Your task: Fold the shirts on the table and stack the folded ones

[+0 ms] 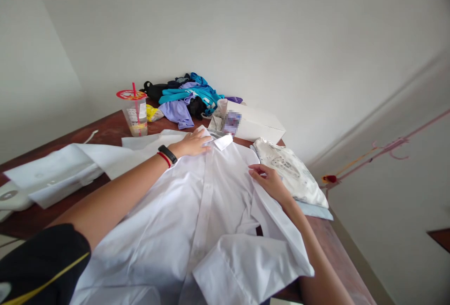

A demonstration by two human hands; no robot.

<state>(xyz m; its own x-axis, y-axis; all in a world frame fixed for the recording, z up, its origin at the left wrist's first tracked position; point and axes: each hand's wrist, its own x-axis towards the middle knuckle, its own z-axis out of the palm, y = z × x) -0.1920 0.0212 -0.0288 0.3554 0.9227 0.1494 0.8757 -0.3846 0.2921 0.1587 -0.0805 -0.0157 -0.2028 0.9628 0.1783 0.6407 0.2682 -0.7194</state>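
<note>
A white button-front shirt [197, 211] lies spread face up on a dark wooden table [108, 129]. My left hand [192, 144] rests flat on the shirt just below its collar [222, 141], with a black band and a red cord at the wrist. My right hand [269, 179] lies on the shirt's right shoulder, its fingers pinching the fabric edge there. One short sleeve [242, 267] is folded inward near the bottom edge.
A plastic cup with a red straw [135, 113] stands at the back left. Behind it lies a heap of blue, purple and black clothes [186, 96], beside a white box [258, 125]. Folded patterned cloth [290, 171] sits at the right table edge. White walls stand close behind.
</note>
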